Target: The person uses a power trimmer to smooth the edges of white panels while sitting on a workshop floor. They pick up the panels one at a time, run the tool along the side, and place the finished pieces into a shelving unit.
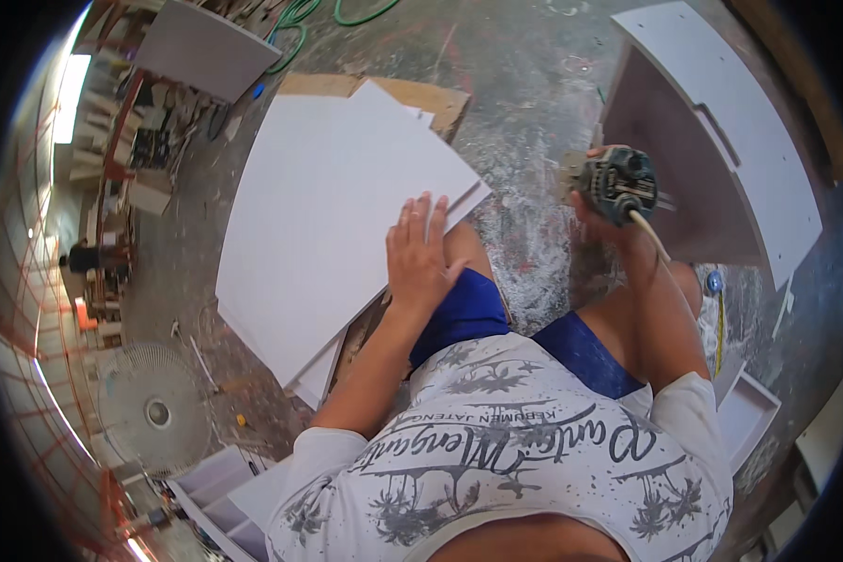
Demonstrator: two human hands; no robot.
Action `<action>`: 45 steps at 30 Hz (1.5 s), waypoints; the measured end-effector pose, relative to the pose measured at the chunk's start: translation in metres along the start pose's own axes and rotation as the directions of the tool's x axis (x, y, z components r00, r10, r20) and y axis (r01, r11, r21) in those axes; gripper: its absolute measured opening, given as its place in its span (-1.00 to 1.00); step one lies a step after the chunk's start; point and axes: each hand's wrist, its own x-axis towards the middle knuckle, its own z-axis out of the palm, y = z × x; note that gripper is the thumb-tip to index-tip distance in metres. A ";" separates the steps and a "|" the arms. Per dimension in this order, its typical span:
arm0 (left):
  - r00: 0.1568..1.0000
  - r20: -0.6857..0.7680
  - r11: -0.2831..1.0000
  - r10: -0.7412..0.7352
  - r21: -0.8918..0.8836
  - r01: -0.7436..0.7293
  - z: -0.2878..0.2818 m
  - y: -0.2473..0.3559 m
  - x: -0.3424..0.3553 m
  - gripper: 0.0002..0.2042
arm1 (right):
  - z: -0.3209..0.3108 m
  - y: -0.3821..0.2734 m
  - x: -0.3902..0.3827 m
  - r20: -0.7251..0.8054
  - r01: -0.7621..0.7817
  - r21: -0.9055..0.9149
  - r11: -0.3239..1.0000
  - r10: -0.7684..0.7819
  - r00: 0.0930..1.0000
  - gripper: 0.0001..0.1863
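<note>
My left hand point(420, 245) lies flat on a large white panel point(323, 206), fingers stretched out near its right edge. This panel rests on at least one more white board, with brown board point(450, 108) showing beneath at the far end. To the right, my right hand point(592, 215) grips a dark green corded power tool point(620, 183), possibly a trim router, held off the panel. A flat, dusty plate point(571, 176) faces left on the tool. Its pale cord point(651, 234) runs back along my forearm. The cutting end cannot be made out.
A white cabinet-like piece point(768, 140) with a slot stands at the right. A fan point(157, 412) is at the lower left, near white compartments point(220, 473). Another panel point(206, 51) leans at the far left by a green hose point(295, 19). White dust covers the floor point(534, 253).
</note>
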 end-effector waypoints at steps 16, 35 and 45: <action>0.980 -0.199 0.999 0.032 0.009 -0.031 -0.081 -0.066 -0.026 -0.37 | 0.006 0.009 0.024 -0.043 0.168 -0.623 0.764 -0.248 0.968 -0.56; 0.895 -0.410 0.894 0.176 0.448 0.029 -0.159 -0.153 -0.004 -0.70 | 0.014 0.022 0.054 -0.197 0.128 -0.470 0.873 -0.246 0.949 -0.45; 0.882 -0.412 0.852 0.228 0.522 0.024 -0.159 -0.182 -0.002 -0.65 | -0.001 0.040 0.048 -0.220 0.123 -0.451 0.884 -0.243 0.945 -0.42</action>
